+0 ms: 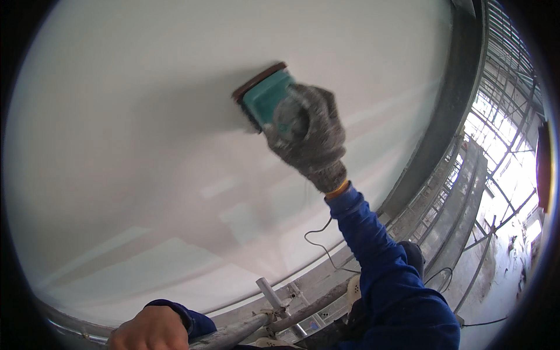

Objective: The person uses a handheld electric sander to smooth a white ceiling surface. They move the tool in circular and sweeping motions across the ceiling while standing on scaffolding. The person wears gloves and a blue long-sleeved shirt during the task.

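Observation:
My right hand (315, 128), in a grey knitted work glove with a yellow cuff, is closed around a teal sander (265, 96). The sander's dark brown pad edge lies against a large pale wall panel (146, 105). Slight blur covers the glove and tool. At the lower left, my bare left hand (153, 331) is closed at the metal scaffold pipe (233, 332), its knuckles showing. The fingertips of that hand are out of sight below the picture.
A thin cable (318, 232) hangs below my right forearm. A short upright tube (269, 291) joins the pipe by a clamp. To the right, a dark frame (429, 134) borders the panel, with grey planks (461, 204) and scaffold poles beyond.

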